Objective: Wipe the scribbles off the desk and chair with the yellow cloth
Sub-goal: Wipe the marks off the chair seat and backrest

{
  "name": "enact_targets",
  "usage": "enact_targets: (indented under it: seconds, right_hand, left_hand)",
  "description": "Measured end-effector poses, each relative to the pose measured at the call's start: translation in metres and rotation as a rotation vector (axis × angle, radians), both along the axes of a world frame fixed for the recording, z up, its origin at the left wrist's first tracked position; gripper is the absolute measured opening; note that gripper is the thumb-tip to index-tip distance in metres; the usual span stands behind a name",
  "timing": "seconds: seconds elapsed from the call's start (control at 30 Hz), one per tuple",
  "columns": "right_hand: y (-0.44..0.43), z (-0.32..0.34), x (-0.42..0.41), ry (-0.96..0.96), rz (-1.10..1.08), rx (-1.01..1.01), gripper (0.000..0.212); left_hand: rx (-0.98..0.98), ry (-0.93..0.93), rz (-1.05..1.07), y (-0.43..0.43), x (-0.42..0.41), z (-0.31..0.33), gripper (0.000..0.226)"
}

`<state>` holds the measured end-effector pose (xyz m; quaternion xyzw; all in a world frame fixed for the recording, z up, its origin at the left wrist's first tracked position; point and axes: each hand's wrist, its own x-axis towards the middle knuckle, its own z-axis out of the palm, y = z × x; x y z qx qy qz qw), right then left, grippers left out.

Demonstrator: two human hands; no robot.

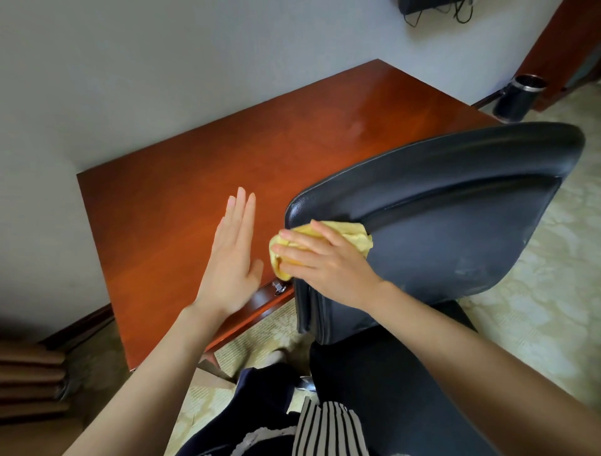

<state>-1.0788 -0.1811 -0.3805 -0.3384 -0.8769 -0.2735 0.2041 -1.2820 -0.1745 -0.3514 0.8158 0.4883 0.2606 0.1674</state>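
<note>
Pressure: right hand [328, 263] lays straight fingers [294, 250] over yellow cloth [354, 236] against chair [455, 211] edge; left hand [229, 260] open, empty, above surface [162, 195].

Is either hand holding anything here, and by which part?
The right hand presses the bunched yellow cloth against the black leather chair back, fingers spread over its middle, not curled round it. The left hand holds nothing.

We see the yellow cloth [357, 235] only partly, our right hand [328, 263] covering its middle; the chair [455, 234] hides one corner of the desk [195, 182]; the top edge crops a black box [419, 4].
</note>
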Motion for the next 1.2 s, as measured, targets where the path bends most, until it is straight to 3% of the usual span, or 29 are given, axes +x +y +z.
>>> enact_targets:
  seconds: [0.13, 0.2, 0.27, 0.37, 0.43, 0.57, 0.73, 0.87, 0.97, 1.1, 1.2]
  right_hand:
    - [-0.015, -0.03, 0.015, -0.098, -0.018, -0.03, 0.036]
    - [-0.025, -0.046, 0.028, -0.157, -0.018, -0.036, 0.044]
    - [-0.034, -0.056, 0.044, -0.217, -0.005, -0.045, 0.038]
    - [-0.039, -0.067, 0.062, -0.266, -0.042, -0.112, 0.076]
    - [-0.043, -0.073, 0.069, -0.205, -0.095, -0.174, 0.088]
    - [-0.046, -0.079, 0.082, 0.178, -0.343, -0.187, 0.087]
    - [-0.03, -0.033, 0.106, 1.159, -0.806, -0.05, 0.041]
    - [-0.008, 0.003, 0.147, 1.811, -1.012, 0.16, 0.041]
    - [0.006, 0.006, 0.178, 1.997, -1.126, 0.124, 0.047]
    - [0.026, 0.002, 0.166, 2.044, -1.041, 0.095, 0.048]
    - [0.034, 0.004, 0.124, 1.954, -1.12, 0.11, 0.046]
  left_hand:
    - [0.127, 0.043, -0.082, 0.002, 0.01, 0.011, 0.091]
    - [0.207, 0.116, -0.197, 0.004, 0.019, 0.019, 0.088]
    - [0.334, 0.238, -0.346, 0.01, 0.029, 0.029, 0.082]
    - [0.495, 0.408, -0.499, 0.025, 0.054, 0.047, 0.069]
    - [0.578, 0.528, -0.552, 0.035, 0.073, 0.057, 0.064]
    - [0.742, 0.785, -0.58, 0.054, 0.106, 0.067, 0.062]
    - [0.726, 0.873, -0.52, 0.072, 0.143, 0.071, 0.06]
    - [0.713, 0.864, -0.521, 0.075, 0.148, 0.065, 0.057]
    - [0.739, 0.885, -0.512, 0.076, 0.15, 0.062, 0.06]
    - [0.745, 0.923, -0.502, 0.074, 0.152, 0.059, 0.068]
    - [0.744, 0.932, -0.488, 0.074, 0.151, 0.059, 0.068]
